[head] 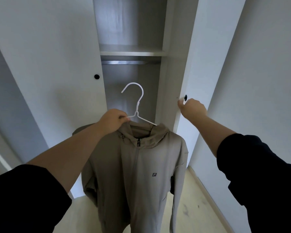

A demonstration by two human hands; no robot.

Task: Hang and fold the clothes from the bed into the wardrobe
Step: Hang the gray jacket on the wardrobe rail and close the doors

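A beige zip-up hooded jacket (138,174) hangs on a white hanger (136,105) in front of the open wardrobe (129,52). My left hand (112,119) grips the hanger's left shoulder bar, with the hook pointing up toward the metal rail (129,62). My right hand (191,106) grips the edge of the right wardrobe door (188,78), just below its black knob (185,97). The rail is bare and sits under a white shelf.
The left wardrobe door (57,64) stands open with a black knob (96,76). A white wall (259,81) runs along the right. Light wooden floor (200,207) shows below the jacket.
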